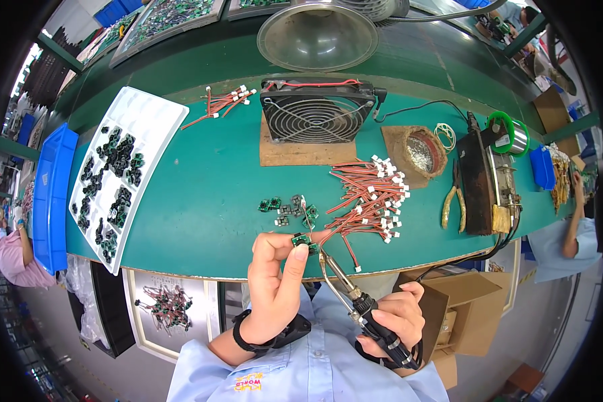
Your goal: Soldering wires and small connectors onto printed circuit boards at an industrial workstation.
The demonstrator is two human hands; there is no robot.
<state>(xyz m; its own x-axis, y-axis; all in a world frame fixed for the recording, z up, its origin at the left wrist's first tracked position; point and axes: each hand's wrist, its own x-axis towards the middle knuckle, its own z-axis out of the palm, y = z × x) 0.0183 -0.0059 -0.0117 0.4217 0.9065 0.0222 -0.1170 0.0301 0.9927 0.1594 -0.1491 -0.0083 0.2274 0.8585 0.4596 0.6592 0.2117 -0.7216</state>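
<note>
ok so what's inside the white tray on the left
Heaps of small green-and-black circuit boards lie in the white compartment tray; bare white shows at its far end. The tray's bottom beneath the heaps, and any buried boards, can't be seen.

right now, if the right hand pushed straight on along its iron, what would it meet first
The iron leads, so probably the board in the left hand; depth is unclear, and tip and board may already touch.

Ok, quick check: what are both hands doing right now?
Left hand: closed, pinching a small green circuit board between thumb and fingers.
Right hand: closed, holding the black-handled soldering iron.
</note>
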